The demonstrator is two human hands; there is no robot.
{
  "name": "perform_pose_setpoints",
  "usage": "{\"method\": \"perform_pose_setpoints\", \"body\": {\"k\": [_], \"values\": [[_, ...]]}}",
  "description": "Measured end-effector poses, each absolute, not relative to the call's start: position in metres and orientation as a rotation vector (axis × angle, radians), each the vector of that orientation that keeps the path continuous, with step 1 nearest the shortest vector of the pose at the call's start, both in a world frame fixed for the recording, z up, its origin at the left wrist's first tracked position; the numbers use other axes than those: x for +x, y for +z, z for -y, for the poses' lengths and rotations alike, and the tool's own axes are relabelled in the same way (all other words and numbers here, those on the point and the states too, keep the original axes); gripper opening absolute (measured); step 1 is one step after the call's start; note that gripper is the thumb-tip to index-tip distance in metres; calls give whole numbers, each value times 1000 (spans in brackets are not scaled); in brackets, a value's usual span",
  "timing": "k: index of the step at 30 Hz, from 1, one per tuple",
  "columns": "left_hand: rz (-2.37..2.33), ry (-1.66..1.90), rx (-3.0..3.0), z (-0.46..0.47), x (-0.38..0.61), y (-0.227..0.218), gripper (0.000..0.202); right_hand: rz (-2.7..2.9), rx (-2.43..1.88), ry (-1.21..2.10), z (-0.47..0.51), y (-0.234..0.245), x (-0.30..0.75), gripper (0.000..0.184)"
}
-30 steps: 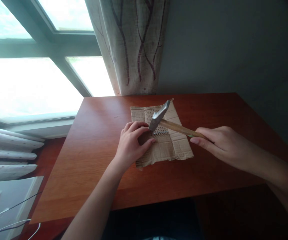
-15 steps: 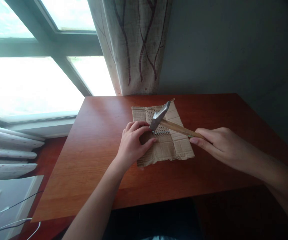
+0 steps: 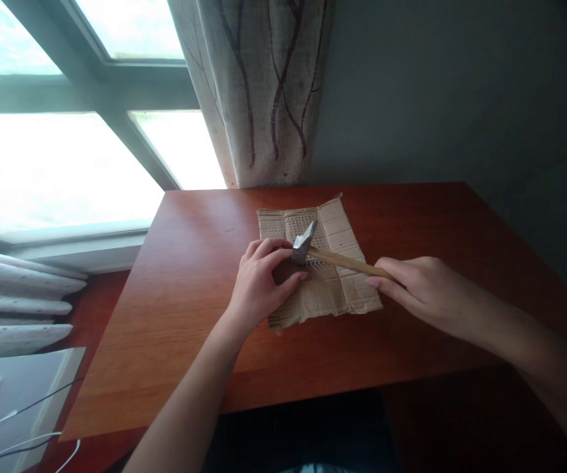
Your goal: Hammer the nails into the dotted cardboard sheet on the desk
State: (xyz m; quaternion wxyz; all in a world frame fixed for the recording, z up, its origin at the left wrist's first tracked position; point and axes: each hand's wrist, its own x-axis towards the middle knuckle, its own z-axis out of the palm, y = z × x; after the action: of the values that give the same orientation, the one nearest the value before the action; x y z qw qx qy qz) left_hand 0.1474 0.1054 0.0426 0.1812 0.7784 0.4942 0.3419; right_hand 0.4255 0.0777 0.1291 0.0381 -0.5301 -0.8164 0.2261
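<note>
A flattened piece of brown cardboard (image 3: pixel 335 289) lies on the reddish wooden table (image 3: pixel 175 315). A patch of it is covered with rows of small dark dots, which look like nails or holes. My right hand (image 3: pixel 421 292) is closed round the wooden handle of a hammer (image 3: pixel 330 257). The hammer's metal head is down on the dotted patch. My left hand (image 3: pixel 261 282) rests on the cardboard's left side. Its thumb and forefinger are pinched right beside the hammer head, on something too small to make out.
A patterned curtain (image 3: pixel 263 85) hangs behind the table against a grey wall. A large window (image 3: pixel 61 157) is at the left. Below it lie white padded folds (image 3: pixel 12 302), a white surface and thin cables (image 3: pixel 22 427). The table's front edge runs near my body.
The hammer head has come down from a raised, tilted position onto the dotted patch. My right hand has dropped slightly with it. My left hand has stayed in place.
</note>
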Motion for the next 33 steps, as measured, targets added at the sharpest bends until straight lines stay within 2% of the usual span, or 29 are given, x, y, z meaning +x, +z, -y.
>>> {"method": "perform_pose_setpoints", "body": {"k": [11,25,33], "values": [[-1375,984,2197,-107,146,40,24,2426,-1643,587,-78,129,432,43],[-1384,974,2196,-106,147,42,17,2457,-1627,755,-77,122,426,42],[-1369,1002,2192,-107,147,41,23,2436,-1669,646,-75,126,436,42]]}}
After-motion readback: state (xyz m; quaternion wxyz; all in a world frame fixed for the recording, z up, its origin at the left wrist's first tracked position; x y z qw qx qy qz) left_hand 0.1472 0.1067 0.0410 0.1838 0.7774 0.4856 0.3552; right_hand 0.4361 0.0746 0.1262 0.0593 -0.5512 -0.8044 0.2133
